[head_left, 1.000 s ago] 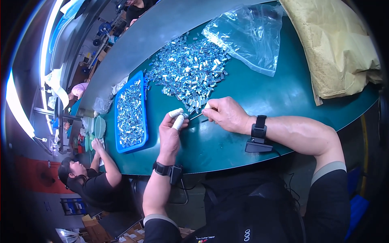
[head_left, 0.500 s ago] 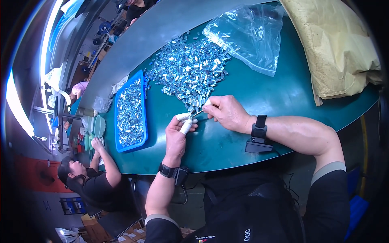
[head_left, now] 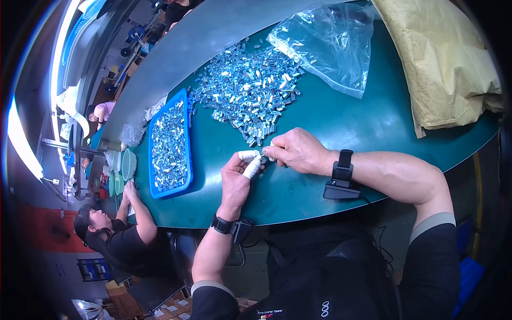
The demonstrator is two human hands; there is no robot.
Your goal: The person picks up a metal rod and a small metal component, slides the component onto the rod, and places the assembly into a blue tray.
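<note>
My left hand [head_left: 236,178] has its thumb and a fingertip wrapped in white tape. Those fingers are pinched together, and what lies between them is too small and hidden to make out. Close beside it, my right hand [head_left: 300,151] is closed on a thin tool [head_left: 265,156], whose slim shaft points at the left fingertips; most of it is hidden in the fingers. Just beyond both hands spreads a heap of small shiny metal pieces [head_left: 250,85], its narrow end nearest the fingers.
A blue tray [head_left: 190,176] full of similar metal pieces stands left of the heap. Behind lies a clear plastic bag [head_left: 330,48], with a large tan paper sack [head_left: 442,69] at the right. Another person [head_left: 122,234] works at the left, near green baskets [head_left: 128,164], along the green table [head_left: 320,197].
My two hands have drawn slightly nearer the table's front edge, away from the heap. The left one has shifted a little right, and less of the tool's shaft shows between them.
</note>
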